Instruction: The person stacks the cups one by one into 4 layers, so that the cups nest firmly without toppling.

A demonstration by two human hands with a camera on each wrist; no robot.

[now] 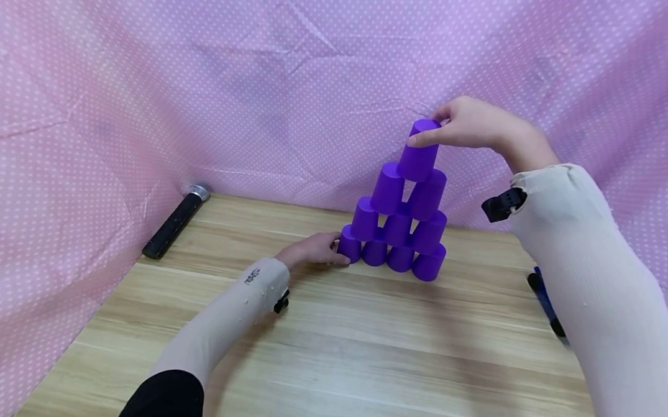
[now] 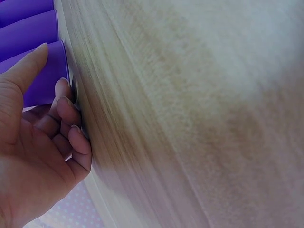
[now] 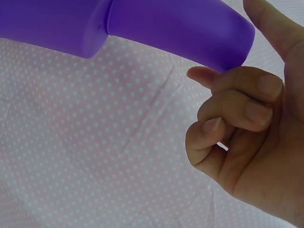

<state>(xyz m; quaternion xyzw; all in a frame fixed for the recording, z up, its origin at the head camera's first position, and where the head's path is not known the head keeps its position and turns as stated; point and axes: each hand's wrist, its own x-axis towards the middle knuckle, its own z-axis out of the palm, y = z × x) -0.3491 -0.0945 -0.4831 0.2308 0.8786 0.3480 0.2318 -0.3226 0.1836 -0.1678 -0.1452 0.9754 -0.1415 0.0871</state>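
Purple plastic cups, upside down, form a pyramid on the wooden table (image 1: 327,357). Several cups make the bottom row, with three, two and one above. At the peak, my right hand (image 1: 477,124) holds the top cup (image 1: 418,159), thumb across its near side and a finger behind; in the right wrist view that cup (image 3: 180,28) rests against a lower one and the other fingers curl in. Low down, my left hand (image 1: 315,248) grips the leftmost bottom cup (image 1: 350,246). The left wrist view shows the thumb on this cup (image 2: 50,78) and the fingers bent near the tabletop.
A black-handled object with a silvery end (image 1: 176,221), like a microphone, lies at the table's left edge. A blue and black item (image 1: 545,302) is partly hidden by my right forearm. Pink dotted cloth (image 1: 295,76) hangs behind the table.
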